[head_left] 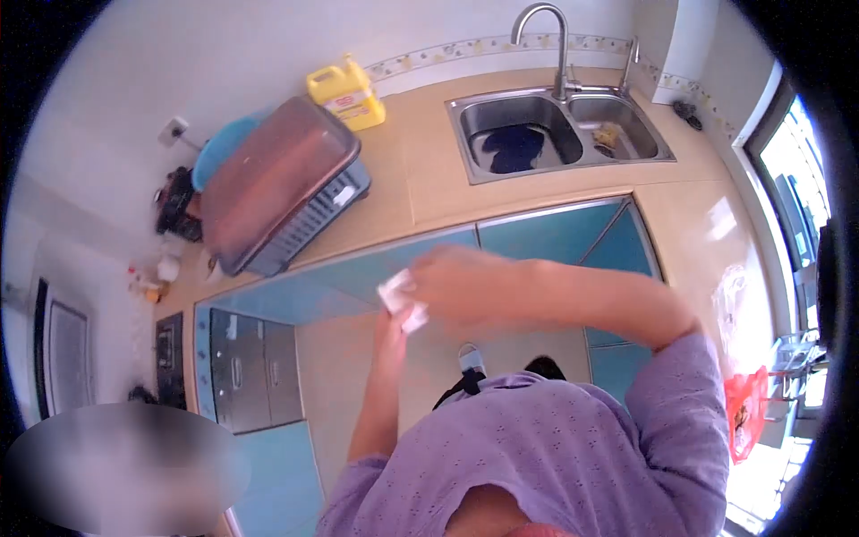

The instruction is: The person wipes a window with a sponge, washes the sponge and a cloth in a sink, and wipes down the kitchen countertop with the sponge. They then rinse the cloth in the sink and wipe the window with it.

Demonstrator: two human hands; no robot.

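In front of my purple top, my left hand (395,319) is closed around a crumpled white piece, which looks like a tissue (394,290). Parts of the white piece stick out above and beside its fingers. My right hand (440,279) reaches across from the right and presses up against the tissue and the left hand. Motion smears its fingers, so their grip does not show. Both hands are in the air over the floor, in front of the blue cabinets (555,237).
Along the counter (407,192) stand a lidded dish rack (286,183), a yellow jug (349,97), a blue basin (224,150) and a double sink (461,143) with a tall faucet (562,54). A red plastic bag (750,412) is at right. A greyed-out oval covers the lower left.
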